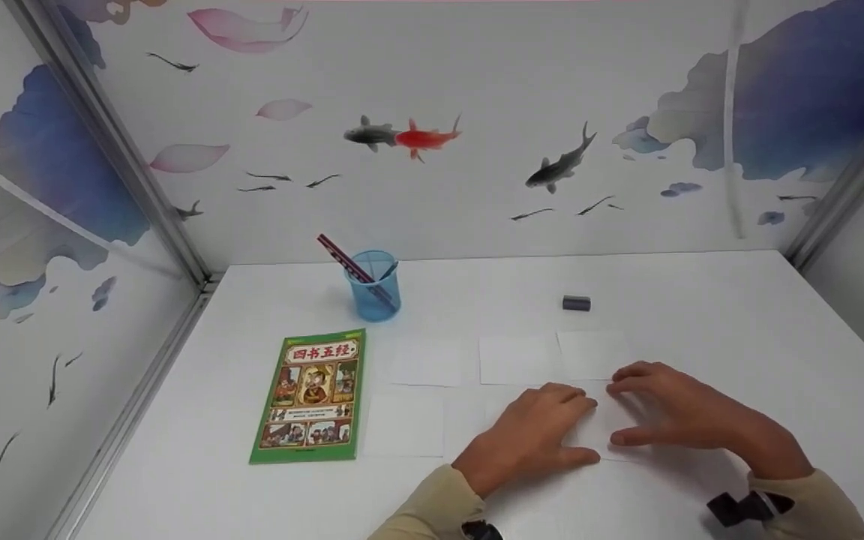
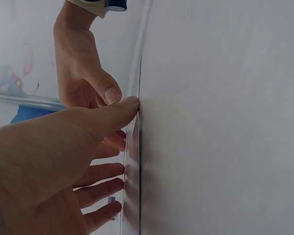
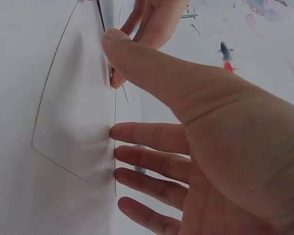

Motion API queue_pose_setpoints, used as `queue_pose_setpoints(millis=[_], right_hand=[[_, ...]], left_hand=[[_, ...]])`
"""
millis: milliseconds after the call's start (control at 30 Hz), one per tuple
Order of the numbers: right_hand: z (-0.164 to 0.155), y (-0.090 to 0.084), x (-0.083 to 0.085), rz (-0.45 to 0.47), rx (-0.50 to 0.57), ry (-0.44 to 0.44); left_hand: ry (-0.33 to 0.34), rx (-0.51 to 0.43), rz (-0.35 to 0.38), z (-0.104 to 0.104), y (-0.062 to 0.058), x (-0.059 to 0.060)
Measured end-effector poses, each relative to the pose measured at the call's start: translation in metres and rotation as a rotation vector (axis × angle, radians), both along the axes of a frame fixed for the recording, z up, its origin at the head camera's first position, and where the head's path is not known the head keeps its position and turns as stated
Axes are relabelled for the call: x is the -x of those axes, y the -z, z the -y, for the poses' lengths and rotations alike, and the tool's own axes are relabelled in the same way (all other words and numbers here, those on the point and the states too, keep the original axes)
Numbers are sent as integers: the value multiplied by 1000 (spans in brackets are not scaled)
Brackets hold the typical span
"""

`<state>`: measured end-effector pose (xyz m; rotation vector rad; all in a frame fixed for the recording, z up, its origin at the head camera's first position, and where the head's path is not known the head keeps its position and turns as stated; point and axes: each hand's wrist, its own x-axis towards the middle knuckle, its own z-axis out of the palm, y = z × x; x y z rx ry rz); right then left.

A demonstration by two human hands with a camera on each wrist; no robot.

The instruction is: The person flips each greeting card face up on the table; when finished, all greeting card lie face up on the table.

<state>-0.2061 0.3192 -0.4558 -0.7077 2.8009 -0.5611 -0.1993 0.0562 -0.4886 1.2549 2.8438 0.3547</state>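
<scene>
two hands, the left hand [image 1: 529, 427] and the right hand [image 1: 691, 412], rest with thumbs spread from loosely straight fingers at a thin white sheet [image 3: 61, 120], flat on the tabletop [image 1: 184, 465] well right of the green book [image 1: 308, 397]; neither grips it. likely feather-light, bendy, easily creased and quick to slide, it is best pinched by an edge or corner.

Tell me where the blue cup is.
In the head view, the blue cup stands on the white table, left of its middle, near the far edge and just beyond the green-bordered book.
</scene>
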Motion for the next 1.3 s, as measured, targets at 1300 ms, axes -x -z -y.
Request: queue_pose_setpoints(millis=[1300], right_hand=[[6, 2, -4, 11, 48, 7]], left_hand=[[3, -151, 117, 6, -3, 5]])
